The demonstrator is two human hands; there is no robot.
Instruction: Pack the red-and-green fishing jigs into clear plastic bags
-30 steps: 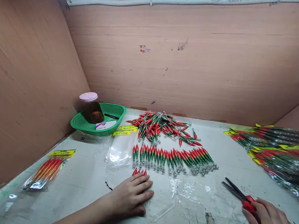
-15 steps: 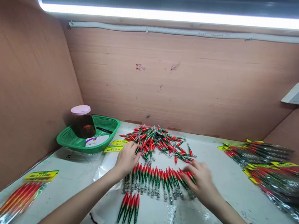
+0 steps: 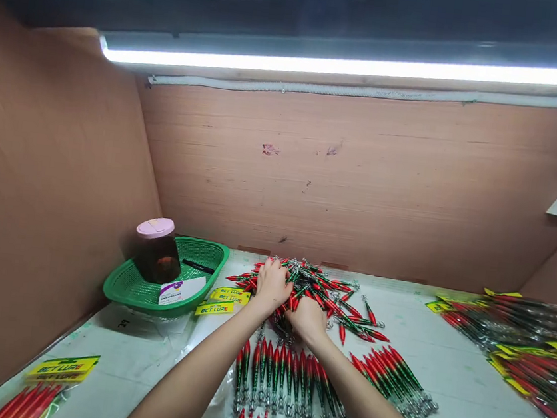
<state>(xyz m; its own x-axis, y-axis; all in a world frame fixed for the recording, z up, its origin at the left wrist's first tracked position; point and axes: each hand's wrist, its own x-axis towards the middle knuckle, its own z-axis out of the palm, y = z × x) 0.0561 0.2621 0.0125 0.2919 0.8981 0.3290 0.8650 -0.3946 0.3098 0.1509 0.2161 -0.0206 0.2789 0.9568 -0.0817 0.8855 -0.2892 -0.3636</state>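
Digging both hands into a heap of red-and-green lures [image 3: 336, 301] at the back of the white worktable [image 3: 464, 384].

From where I stand, the left hand [image 3: 274, 282] lies palm down on the heap's near left edge with its fingers curled into the lures. The right hand [image 3: 307, 318] is bunched just beside it, touching the heap's front edge. Both sets of fingertips are buried among the hooks, so I cannot tell whether either hand grips a lure or merely presses on them. Nearer the person, a neat row of lures [image 3: 285, 371] lies side by side, with a slanted batch [image 3: 390, 373] to its right. A green basket [image 3: 124, 282] with a pink-lidded jar [image 3: 157, 252] sits to the left. Yellow-labelled bags [image 3: 226, 295] lie between the basket and the heap. Packed lures [image 3: 520, 334] are stacked at the far right.
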